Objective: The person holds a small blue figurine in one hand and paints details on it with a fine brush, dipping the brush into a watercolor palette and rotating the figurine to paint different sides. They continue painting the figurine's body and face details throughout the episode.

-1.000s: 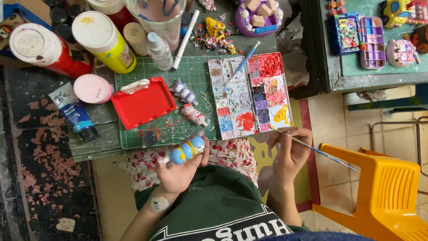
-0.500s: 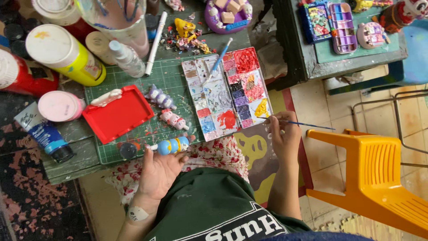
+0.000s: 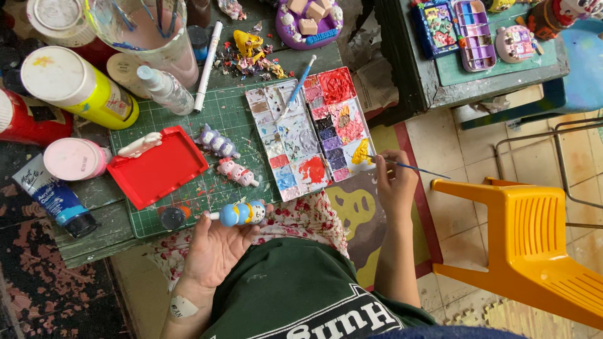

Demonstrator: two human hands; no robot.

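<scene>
Blue and yellow paint covers the small figurine (image 3: 242, 213) that is gripped in the left hand (image 3: 217, 248), fingers curled closed around its lower part, just off the near edge of the green cutting mat (image 3: 220, 113). A thin paintbrush (image 3: 402, 166) is pinched in the right hand (image 3: 397, 182), fingers closed narrowly on its handle; the brush tip is laid on the yellow well at the 5 o'clock corner of the paint palette (image 3: 314, 132). The palette is seen at 1 o'clock from the figurine, its wells filled with red, purple, blue and yellow. A second brush with a blue handle (image 3: 300, 85) is rested across the palette's top.

On the mat, two unfinished figurines are laid: a purple one (image 3: 217, 141) at 11 o'clock from the held figurine and a pink-and-red one (image 3: 237, 171) just above it at 12 o'clock. A red tray (image 3: 157, 166) is placed at 10 o'clock, with a white piece (image 3: 139, 145) at its far corner. Further toward 10 o'clock, a pink-lidded jar (image 3: 74, 159), a blue paint tube (image 3: 53, 196), a yellow bottle (image 3: 78, 88) and a red bottle (image 3: 28, 119) are grouped. A small spray bottle (image 3: 164, 90) and a white marker (image 3: 208, 66) are seen at 11 o'clock. An orange plastic chair (image 3: 527, 238) is stood at 3 o'clock, well apart from the hands.
</scene>
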